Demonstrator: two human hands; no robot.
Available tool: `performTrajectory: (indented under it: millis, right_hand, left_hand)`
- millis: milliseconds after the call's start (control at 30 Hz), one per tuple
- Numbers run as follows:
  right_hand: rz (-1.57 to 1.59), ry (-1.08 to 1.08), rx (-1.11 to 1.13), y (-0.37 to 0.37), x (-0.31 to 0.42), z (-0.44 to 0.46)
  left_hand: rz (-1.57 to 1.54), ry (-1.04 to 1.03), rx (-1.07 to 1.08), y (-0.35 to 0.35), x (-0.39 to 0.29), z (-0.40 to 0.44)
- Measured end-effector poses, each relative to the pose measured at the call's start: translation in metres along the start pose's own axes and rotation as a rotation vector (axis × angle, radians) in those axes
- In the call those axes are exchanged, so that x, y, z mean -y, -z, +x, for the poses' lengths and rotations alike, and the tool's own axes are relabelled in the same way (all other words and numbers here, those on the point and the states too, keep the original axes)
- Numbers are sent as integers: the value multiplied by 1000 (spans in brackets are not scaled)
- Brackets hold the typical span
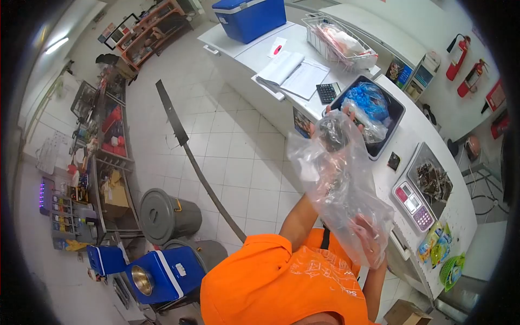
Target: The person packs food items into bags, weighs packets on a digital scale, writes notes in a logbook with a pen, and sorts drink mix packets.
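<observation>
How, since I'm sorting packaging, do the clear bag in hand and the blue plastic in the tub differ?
Colour: the clear bag is colourless; the blue plastic is bright blue.
Pose: the clear bag is spread across the left hand and right hand; the blue plastic lies bunched in the tub.
Both are thin, crinkled plastic.

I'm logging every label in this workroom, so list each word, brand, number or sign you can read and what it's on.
None reads with certainty.
Orange shirt: printed lettering, too small.
Scale: display and keys, too blurred.
Calculator: keys, too small.
Open book: page marks, too small.
Colourful packets: print, too blurred.
Clear bag: no lettering made out.
</observation>
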State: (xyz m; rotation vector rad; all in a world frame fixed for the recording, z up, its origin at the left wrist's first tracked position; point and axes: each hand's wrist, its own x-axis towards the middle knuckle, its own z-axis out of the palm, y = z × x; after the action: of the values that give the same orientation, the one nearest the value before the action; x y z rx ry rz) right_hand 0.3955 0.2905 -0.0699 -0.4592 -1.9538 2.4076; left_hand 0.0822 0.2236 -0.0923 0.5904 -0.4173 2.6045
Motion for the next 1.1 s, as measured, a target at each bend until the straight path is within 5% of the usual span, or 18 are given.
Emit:
performTrajectory:
  millis: [67,133,267,333,400,467,533,600,633,833,933,1100]
  right_hand:
    - [-351,124,59,-2,-22,35]
    - [-364,230,36,-5,-24,54]
    - [351,372,-175,-78,51,54]
    - [572,348,2,-76,56,57]
    - [649,238,450,-45,54,56]
    - [178,-145,88,-57,39,66]
    - [206,3,173,-58,-14,104]
    - [-584,339,108,-63,0,117]
    - [-388,233,74,-82,29,129]
    - [-747,643,-107,-71,72,160]
    - [-918,546,-153,-63,59,165]
    - [-1319,680,-194,-44,25,163]
  left_hand:
    - [-30,9,41,0,-4,-5]
    - [-39,12,32,-7,-10,-10]
    - [64,-63,-234,-54,-32,-26]
    - [42,-83,-263,-56,-40,-32]
    - [68,-40,-178,-35,-50,-34]
    - [69,1,-172,-23,-55,-43]
    - [50,69,-235,-17,-50,-52]
    - [16,130,-296,-11,-43,-54]
    - [9,156,-323,-13,-42,-55]
    - [-48,318,-521,-22,-52,-73]
    - [-228,406,-544,-23,-49,-84]
    - [-449,428,-470,-14,-34,-106]
